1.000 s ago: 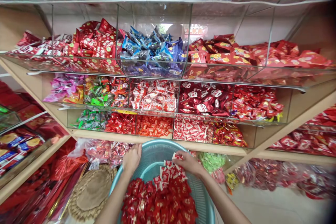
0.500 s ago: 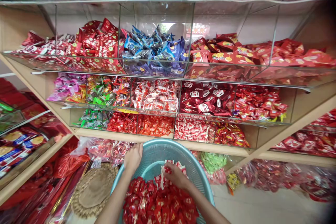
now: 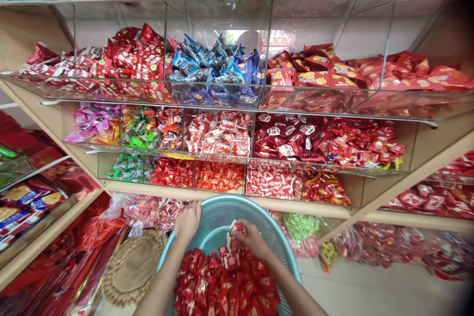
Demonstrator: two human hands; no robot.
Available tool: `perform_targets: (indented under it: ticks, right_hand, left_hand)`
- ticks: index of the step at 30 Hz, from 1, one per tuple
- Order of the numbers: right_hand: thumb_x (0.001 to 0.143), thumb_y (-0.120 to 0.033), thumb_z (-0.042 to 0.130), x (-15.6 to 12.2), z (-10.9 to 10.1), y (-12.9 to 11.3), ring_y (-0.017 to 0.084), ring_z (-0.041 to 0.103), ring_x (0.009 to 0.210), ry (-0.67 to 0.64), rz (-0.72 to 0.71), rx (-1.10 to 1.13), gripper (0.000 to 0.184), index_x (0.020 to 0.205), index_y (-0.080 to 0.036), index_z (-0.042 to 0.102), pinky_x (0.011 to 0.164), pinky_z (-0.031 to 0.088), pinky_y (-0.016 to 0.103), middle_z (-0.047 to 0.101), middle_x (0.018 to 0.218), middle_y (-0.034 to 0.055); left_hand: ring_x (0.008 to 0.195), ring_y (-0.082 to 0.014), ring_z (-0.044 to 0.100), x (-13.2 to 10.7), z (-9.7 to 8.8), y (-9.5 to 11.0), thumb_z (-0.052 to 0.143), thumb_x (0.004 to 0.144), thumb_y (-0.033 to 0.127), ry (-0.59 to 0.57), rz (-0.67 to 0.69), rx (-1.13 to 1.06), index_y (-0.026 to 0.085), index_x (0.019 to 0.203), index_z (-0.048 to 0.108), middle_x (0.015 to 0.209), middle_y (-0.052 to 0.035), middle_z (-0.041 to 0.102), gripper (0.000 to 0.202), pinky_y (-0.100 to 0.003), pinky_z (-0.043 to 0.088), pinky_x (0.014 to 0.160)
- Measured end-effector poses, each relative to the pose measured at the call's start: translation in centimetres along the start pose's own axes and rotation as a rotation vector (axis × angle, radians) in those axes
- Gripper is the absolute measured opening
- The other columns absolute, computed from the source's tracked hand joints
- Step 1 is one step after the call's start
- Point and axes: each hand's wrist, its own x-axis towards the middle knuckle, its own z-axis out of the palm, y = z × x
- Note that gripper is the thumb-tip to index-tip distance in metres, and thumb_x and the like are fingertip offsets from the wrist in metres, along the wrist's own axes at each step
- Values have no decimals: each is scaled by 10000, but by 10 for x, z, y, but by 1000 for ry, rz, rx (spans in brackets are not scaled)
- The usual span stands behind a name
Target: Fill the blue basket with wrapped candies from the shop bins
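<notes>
While our left hand (image 3: 188,222) is closed over the far left part of the rim of the blue-green basket (image 3: 218,216), our right hand (image 3: 252,239) is inside it, fingers and thumb grasping red-and-white sweets (image 3: 237,227); how many, we cannot tell. The basket sits between our forearms, its far edge close to the wooden ledge (image 3: 303,205) beyond our hands; whether the two touch, we cannot tell. More red-and-white sweets lie just below our right fingers, on top of a heap of red sweets (image 3: 222,286) that fills the basket between our wrists. Past that heap, between our two hands, bare wall and bottom leave open room for our fingers, and another gap separates our right knuckles from the curved rim beside them.

Outside, left of our left hand, room is tight: bags of sweets (image 3: 152,212) crowd near the rim, and a round woven seat (image 3: 129,266) stands beside our left forearm. Beyond our right hand, a green bag (image 3: 301,227) lies near the rim; nearer us, pale floor (image 3: 355,294) opens out. Ahead, above both hands, rise glass-fronted shelves (image 3: 229,106) of wrapped sweets.
</notes>
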Motion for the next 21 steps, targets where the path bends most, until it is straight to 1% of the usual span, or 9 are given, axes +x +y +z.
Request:
perform_targets:
  ticks: [2,3,5,7,10,13,16,19,21]
  right_hand:
    - [703,-491,589,-2,-6,-5,146,588,514,9,92,131,355,918,-217,523,481,414,253,630,724,-4]
    - [702,-511,589,-3,-9,-7,136,591,519,10,118,181,368,915,-218,527,483,415,245,640,759,2]
    - [711,-525,581,-7,-13,-8,131,615,592,6,140,273,358,898,-222,539,551,455,252,646,855,15]
    - [719,-518,574,-9,-15,-7,147,638,704,-1,148,347,343,902,-230,543,667,490,286,636,940,26]
    - [706,-497,587,-9,-14,0,177,640,803,23,138,382,351,943,-243,538,763,494,332,626,976,36]
    - [682,-472,625,-7,-14,10,185,628,814,49,87,333,388,987,-248,539,788,486,350,623,928,22]
    - [664,-475,652,-5,-14,19,200,603,837,51,-9,165,401,966,-222,576,802,471,362,630,879,24]
    - [675,-483,646,-5,-14,21,217,586,867,22,-96,-3,376,926,-205,611,814,456,372,643,891,42]
    - [685,-482,637,-6,-14,20,217,585,865,5,-121,-51,361,919,-207,621,816,453,374,646,906,47]
  left_hand:
    - [795,-206,645,-1,-2,1,100,902,456,-9,-14,0,181,943,593,907,-96,682,566,-287,419,666]
    - [796,-205,645,-1,-2,2,102,903,454,-11,-18,-2,180,943,594,909,-96,682,564,-286,419,667]
    - [798,-205,645,-1,-3,3,104,903,451,-12,-21,-9,182,939,597,915,-93,682,563,-286,419,670]
    - [804,-209,645,-1,-3,3,106,902,455,-9,-24,-13,182,940,599,914,-94,683,565,-289,420,674]
    - [808,-215,645,-1,-2,3,108,900,467,-12,-29,-7,183,937,605,906,-96,683,574,-290,422,677]
    - [809,-200,642,-1,-1,3,107,904,459,-11,-15,-8,192,970,602,931,-90,679,566,-277,423,685]
    - [804,-189,641,-1,-1,2,104,906,456,-7,-6,-6,195,989,595,941,-87,677,562,-268,422,683]
    - [795,-193,641,0,0,1,95,904,462,1,-2,1,202,981,594,938,-81,679,567,-275,421,676]
    - [796,-195,640,0,0,1,94,904,461,6,5,2,207,985,592,946,-81,678,566,-280,422,679]
